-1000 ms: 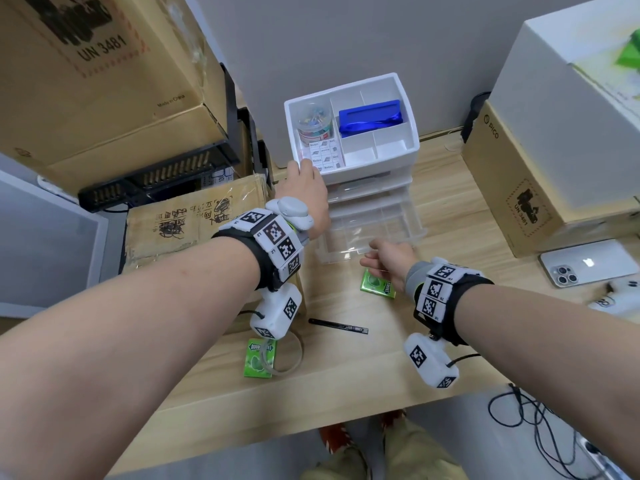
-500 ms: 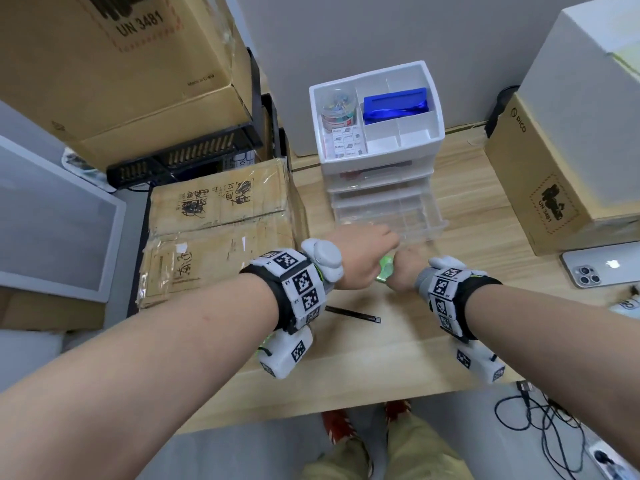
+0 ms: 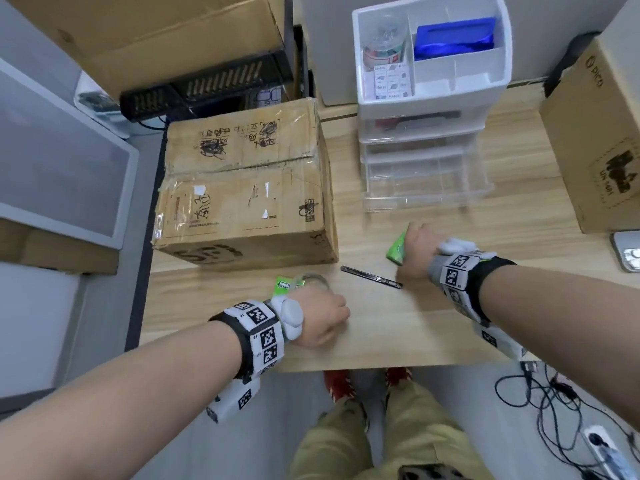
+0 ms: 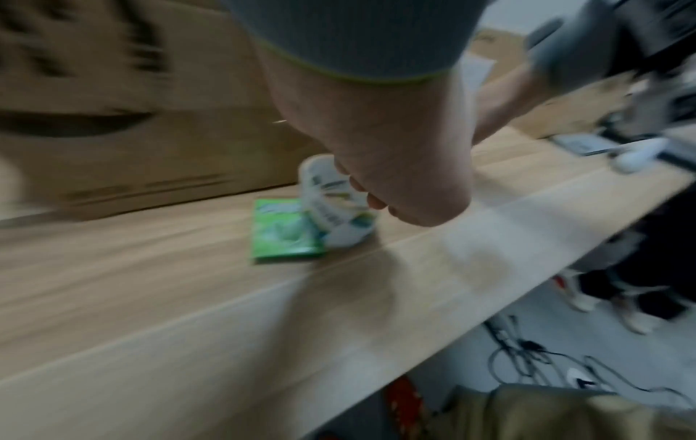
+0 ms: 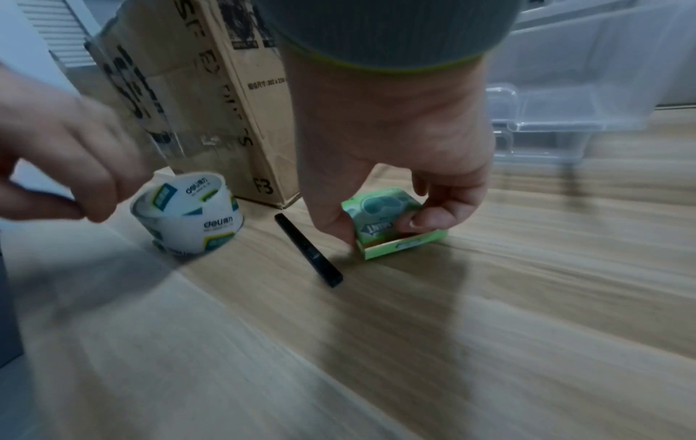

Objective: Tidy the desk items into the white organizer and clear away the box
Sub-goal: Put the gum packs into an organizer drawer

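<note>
Gum pack (image 5: 391, 226) pinched by right hand (image 5: 395, 143)

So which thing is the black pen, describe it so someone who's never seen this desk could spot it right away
Start at the big taped cardboard box on the wooden desk. Just in front of its right corner, between the tape roll and the green pack pinched by the right hand, lies the black pen. It is the only thin dark stick there.
</note>
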A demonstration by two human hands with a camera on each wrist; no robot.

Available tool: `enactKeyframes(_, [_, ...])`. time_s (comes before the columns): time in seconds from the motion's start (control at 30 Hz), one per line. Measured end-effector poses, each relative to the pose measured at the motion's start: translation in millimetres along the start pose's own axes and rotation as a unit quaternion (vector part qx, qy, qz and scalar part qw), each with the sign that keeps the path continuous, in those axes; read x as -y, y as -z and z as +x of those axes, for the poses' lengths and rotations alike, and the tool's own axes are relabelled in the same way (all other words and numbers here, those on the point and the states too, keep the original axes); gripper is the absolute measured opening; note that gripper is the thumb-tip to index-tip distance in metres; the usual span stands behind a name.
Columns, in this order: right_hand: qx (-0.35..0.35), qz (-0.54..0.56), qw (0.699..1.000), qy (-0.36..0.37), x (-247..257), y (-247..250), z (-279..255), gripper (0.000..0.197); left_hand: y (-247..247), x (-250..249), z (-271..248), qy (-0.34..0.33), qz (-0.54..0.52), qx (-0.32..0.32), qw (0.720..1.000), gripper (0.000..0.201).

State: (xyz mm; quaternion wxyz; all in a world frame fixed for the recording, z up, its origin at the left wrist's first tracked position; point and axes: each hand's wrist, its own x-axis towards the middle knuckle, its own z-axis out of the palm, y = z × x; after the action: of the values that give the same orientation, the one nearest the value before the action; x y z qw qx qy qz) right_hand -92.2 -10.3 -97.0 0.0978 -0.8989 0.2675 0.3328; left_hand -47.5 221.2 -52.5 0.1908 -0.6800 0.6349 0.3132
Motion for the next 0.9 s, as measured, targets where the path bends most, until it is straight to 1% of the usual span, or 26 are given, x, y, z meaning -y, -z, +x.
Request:
enactKeyframes(0.07, [-0.014,0.006,1.0,0.012,3.8,-0.2,-3.6,0.073,-20.8,12.8,-17.8,0.052,-0.015,0.047,0.997,0.027])
enactKeyframes(0.1, [-0.012,0.012,1.0,0.008,6.0,-1.3,-2.6,0.074,-28.2,21.9,-24.2,0.093,-0.019,0.076,0.993,0.027])
enactKeyframes(0.17, [-0.013,0.009,1.0,0.021,15.2,-0.3,-1.8,0.076,-40.3,40.6,-38.9,0.17,-0.022,0.122,0.978,0.029])
enactKeyframes(0.23, [-0.015,-0.002,0.999,0.043,25.3,1.9,-1.4,0.075,-51.7,57.6,-50.2,0.224,-0.038,0.147,0.963,0.024])
enactKeyframes(0.27, [-0.011,-0.002,0.999,0.048,27.0,2.5,-1.3,0.074,-53.0,63.2,-53.2,0.254,-0.045,0.146,0.955,0.018])
enactKeyframes(0.3, [-0.011,-0.001,0.999,0.052,29.7,2.1,-0.7,0.075,-55.1,68.1,-56.0,0.282,-0.059,0.13,0.949,0.013])
enactKeyframes(0.33, [-0.009,-0.005,0.998,0.057,34.6,1.7,-1.7,0.076,-60.0,73.3,-58.9,0.304,-0.075,0.109,0.943,0.016])
enactKeyframes(0.37, [-0.006,-0.003,0.998,0.06,38.1,0.0,-1.1,0.077,-65.3,78.7,-58.4,0.319,-0.092,0.091,0.939,0.029])
enactKeyframes(0.43, [-0.005,0.001,0.998,0.065,42.2,-2.1,-2.1,0.077,-69.7,83.0,-52.8,0.328,-0.128,0.069,0.933,0.055])
enactKeyframes(0.5, [-0.012,0.003,0.998,0.066,43.3,-7.0,-2.0,0.077,-73.6,83.2,-45.0,0.319,-0.159,0.039,0.933,0.069])
enactKeyframes(0.57, [-0.021,-0.004,0.998,0.066,43.9,-11.3,-2.2,0.075,-76.6,81.7,-38.3,0.303,-0.169,0.022,0.938,0.078])
enactKeyframes(0.63, [-0.022,-0.008,0.997,0.069,44.2,-15.8,-4.1,0.072,-81.5,79.4,-31.7,0.297,-0.172,0.013,0.939,0.078])
enactKeyframes(0.77, [-0.026,-0.013,0.997,0.076,41.0,-19.0,-7.8,0.069,-82.0,80.1,-27.5,0.313,-0.17,-0.023,0.934,0.062])
enactKeyframes(0.83, [-0.028,-0.014,0.997,0.075,39.3,-19.2,-9.8,0.069,-82.5,80.7,-28.2,0.315,-0.155,-0.012,0.936,0.056])
enactKeyframes(0.9, [-0.031,-0.013,0.996,0.088,40.0,-16.6,-11.6,0.07,-81.0,81.2,-33.1,0.318,-0.138,0.004,0.938,0.059])
